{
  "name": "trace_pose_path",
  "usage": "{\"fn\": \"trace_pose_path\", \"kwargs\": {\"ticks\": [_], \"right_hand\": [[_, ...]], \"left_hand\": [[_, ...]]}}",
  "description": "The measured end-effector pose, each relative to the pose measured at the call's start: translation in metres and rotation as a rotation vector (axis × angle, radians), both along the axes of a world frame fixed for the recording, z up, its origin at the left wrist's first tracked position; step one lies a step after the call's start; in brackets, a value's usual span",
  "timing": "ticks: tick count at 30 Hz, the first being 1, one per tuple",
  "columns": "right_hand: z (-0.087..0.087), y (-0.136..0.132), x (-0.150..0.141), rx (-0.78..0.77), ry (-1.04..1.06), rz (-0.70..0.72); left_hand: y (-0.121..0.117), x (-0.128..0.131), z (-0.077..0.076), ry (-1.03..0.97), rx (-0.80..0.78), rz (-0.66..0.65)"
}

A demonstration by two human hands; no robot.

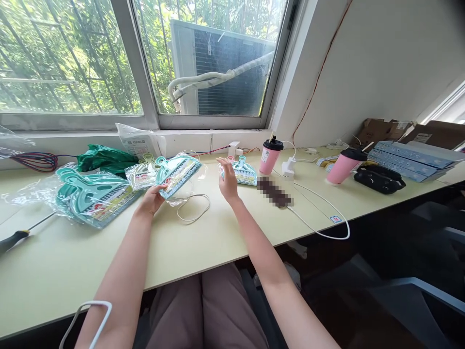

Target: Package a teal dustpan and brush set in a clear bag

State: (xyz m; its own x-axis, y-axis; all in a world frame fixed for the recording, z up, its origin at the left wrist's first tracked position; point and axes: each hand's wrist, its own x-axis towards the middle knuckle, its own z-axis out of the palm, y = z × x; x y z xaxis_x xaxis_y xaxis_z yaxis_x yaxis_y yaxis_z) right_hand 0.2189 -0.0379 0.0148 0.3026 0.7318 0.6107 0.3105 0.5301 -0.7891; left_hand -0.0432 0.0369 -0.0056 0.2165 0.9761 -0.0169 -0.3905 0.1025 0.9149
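My left hand (150, 199) is closed on the lower left edge of a mini dustpan and brush set (181, 177), pale green with a printed card and clear wrap. The set is tilted above the table. To its right, my right hand (228, 182) is raised with fingers stretched out, holding nothing. Partly behind that hand lies another small dustpan set (245, 173); I cannot tell whether they touch. A larger pile of wrapped green dustpan sets (96, 196) lies at the left, and one more wrapped set (142, 173) sits just behind the held one.
A screwdriver (16, 239) lies at far left. A green plastic bag (105, 159) is by the window. Two pink cups (271, 160), a blurred-out item on a white cable (319, 230), a black case (379, 179) and blue boxes (407, 160) stand along the right of the table (189, 247).
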Motion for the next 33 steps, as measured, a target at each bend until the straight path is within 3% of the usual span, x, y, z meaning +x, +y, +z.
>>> {"fn": "trace_pose_path", "kwargs": {"ticks": [5,9,13,21,28,33], "right_hand": [[-0.003,-0.006,-0.005,0.057,-0.214,0.163],[-0.002,-0.004,-0.009,0.047,-0.196,0.164],[0.003,-0.003,-0.006,0.091,-0.149,0.184],[0.01,-0.004,-0.002,0.075,-0.092,0.161],[0.001,0.003,0.0,0.073,-0.008,0.138],[-0.001,0.003,-0.003,0.045,0.048,0.053]], "left_hand": [[-0.003,-0.001,-0.001,0.063,-0.014,-0.099],[-0.005,0.0,-0.002,0.113,-0.03,-0.122],[-0.009,0.002,0.001,0.122,-0.05,-0.047],[-0.015,0.005,0.006,0.131,-0.065,-0.062],[-0.011,0.008,0.001,0.179,-0.078,-0.182],[-0.018,0.01,0.009,0.26,-0.061,-0.267]]}}
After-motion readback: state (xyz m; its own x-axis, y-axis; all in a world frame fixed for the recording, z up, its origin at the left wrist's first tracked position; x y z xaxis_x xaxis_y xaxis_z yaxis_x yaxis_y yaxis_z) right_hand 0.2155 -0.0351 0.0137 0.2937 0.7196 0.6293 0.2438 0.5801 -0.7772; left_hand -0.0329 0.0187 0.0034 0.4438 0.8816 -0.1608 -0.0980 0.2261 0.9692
